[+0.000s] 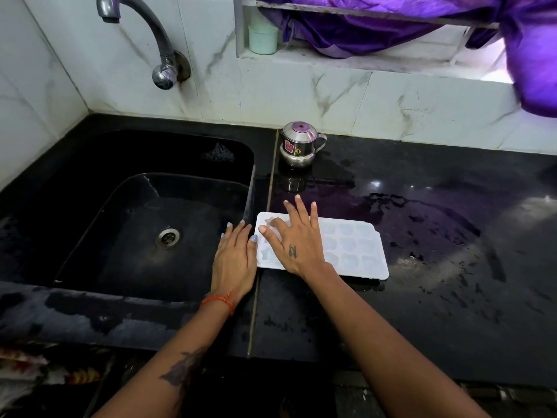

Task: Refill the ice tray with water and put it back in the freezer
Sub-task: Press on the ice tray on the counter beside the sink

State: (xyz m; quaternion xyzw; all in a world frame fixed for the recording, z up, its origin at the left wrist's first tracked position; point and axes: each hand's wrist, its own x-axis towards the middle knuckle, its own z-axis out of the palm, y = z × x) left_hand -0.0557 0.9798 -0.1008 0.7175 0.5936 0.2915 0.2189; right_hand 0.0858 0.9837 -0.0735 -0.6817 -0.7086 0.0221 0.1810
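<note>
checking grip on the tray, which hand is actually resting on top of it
The right hand, fingers spread flat over the ice tray. The left hand, with the orange wrist thread, lies beside the tray's left edge.

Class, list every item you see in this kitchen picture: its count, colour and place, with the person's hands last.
Ice tray: one, white, on the counter right of the sink.
Sink: one, black, left.
Tap: one, grey metal, on the wall above the sink.
Steel pot: one, silver, lidded, at the counter's back.
Cup: one, pale green, on the window ledge.
Cloth: one, purple, at the window.
Counter: one, black, wet.
Left hand: beside the tray's left end.
Right hand: flat on the tray.
</note>
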